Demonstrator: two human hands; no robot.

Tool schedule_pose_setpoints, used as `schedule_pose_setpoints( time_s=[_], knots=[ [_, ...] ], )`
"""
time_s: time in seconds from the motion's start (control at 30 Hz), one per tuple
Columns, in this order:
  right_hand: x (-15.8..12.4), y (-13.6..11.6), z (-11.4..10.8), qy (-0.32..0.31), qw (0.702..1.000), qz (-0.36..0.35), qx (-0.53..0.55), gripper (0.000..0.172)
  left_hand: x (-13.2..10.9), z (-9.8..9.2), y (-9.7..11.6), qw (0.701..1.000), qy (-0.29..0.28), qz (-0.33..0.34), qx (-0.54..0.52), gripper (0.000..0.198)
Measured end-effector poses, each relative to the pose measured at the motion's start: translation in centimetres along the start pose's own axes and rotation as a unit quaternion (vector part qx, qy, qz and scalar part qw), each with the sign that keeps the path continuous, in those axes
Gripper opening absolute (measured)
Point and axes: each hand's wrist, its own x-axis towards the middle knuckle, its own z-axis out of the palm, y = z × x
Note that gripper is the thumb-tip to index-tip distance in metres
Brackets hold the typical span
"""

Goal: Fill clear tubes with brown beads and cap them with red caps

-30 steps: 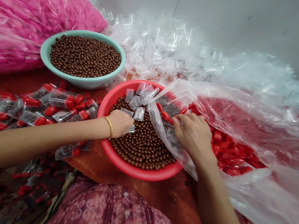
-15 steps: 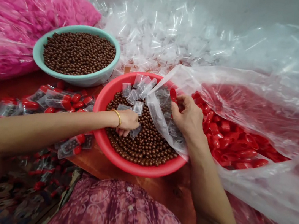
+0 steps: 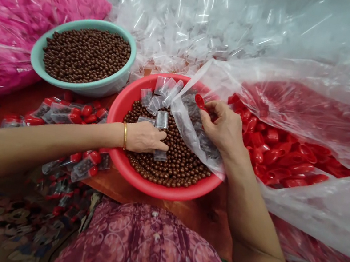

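A red basin [image 3: 157,191] holds brown balls [image 3: 178,168] and several small clear containers [image 3: 162,120]. Over its left part, my left hand [image 3: 146,137], with a gold bangle at the wrist, has its fingers closed on a clear container [image 3: 160,154] low among the balls. Above the basin's right side, my right hand [image 3: 222,123] pinches a hollow red cap [image 3: 199,101] between thumb and fingers. The edge of a clear plastic bag [image 3: 185,121] drapes into the basin beneath that hand. More red caps [image 3: 273,150] lie in the bag to the right.
A teal basin [image 3: 35,56] of brown balls stands at the back left beside a bag of pink pieces [image 3: 31,2]. Filled containers with red caps [image 3: 88,163] lie left of the red basin. Clear containers [image 3: 178,36] are heaped behind.
The view has shifted a little. My left hand has turned flatter, and the clear container at its fingertips shows more fully. My right hand still holds the red cap.
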Motion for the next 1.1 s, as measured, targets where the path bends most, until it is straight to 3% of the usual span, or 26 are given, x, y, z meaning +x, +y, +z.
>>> schedule_pose_setpoints(
  time_s=[0.1, 0.23, 0.33, 0.43, 0.53, 0.63, 0.8, 0.93, 1.1],
  knots=[
    [0.0, 0.0, 0.0, -0.002, 1.000, -0.001, 0.003, 0.021, -1.1, -0.6, 0.2, 0.998, -0.002, -0.046, -0.033, 0.020],
    [0.1, 0.1, 0.1, -0.007, 1.000, -0.002, 0.007, 0.021, -1.3, -1.0, 1.1, 0.985, -0.065, -0.159, -0.019, 0.020],
    [0.1, 0.1, 0.0, -0.003, 1.000, 0.002, 0.013, 0.021, 0.7, -0.9, 2.3, 0.987, -0.094, -0.133, -0.007, 0.021],
    [0.0, 0.2, 0.0, 0.005, 1.000, 0.001, 0.023, 0.021, 3.3, -0.8, 3.1, 0.991, -0.054, -0.112, -0.051, 0.024],
    [-0.1, 0.3, 0.0, 0.018, 0.999, -0.002, 0.049, 0.019, 5.0, -0.7, 3.1, 0.976, 0.010, -0.159, -0.151, 0.033],
    [0.0, 0.6, 0.3, 0.040, 0.993, -0.005, 0.108, 0.020, 5.0, -0.6, 2.2, 0.925, 0.021, -0.175, -0.338, 0.033],
    [0.2, 1.1, 0.7, 0.076, 0.971, 0.025, 0.224, 0.036, 2.5, -0.5, 0.3, 0.777, 0.054, -0.102, -0.619, 0.026],
    [0.5, 0.8, 0.8, 0.078, 0.952, 0.033, 0.293, 0.038, 0.4, -1.0, 0.2, 0.693, 0.095, -0.090, -0.709, 0.022],
    [0.6, 0.6, 0.8, 0.111, 0.931, 0.048, 0.345, 0.022, -0.2, -1.2, 1.3, 0.603, 0.191, -0.060, -0.772, 0.023]
  ],
)
